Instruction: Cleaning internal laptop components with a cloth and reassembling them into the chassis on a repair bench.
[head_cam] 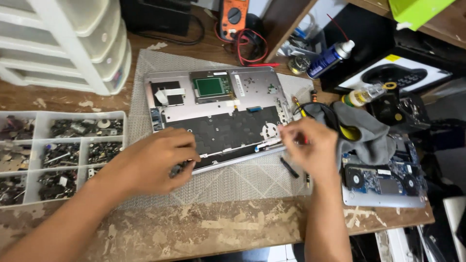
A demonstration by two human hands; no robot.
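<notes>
An opened silver laptop shell (218, 82) lies inside-up on a grey mesh mat (242, 179), showing the black back of its keyboard (218, 131) and a green touchpad board (210, 87). My left hand (155, 160) rests on the shell's near left edge, fingers curled on a small dark part. My right hand (310, 145) pinches a thin white strip (267, 143) at the shell's near right edge. A short black strip (290, 168) lies on the mat beside that hand.
A clear compartment tray of screws and parts (58, 155) sits at left, white plastic drawers (73, 43) behind it. An orange multimeter (232, 17), blue spray can (327, 58), small bottle (364, 94), grey cloth (364, 131) and a laptop base with fans (383, 182) stand right.
</notes>
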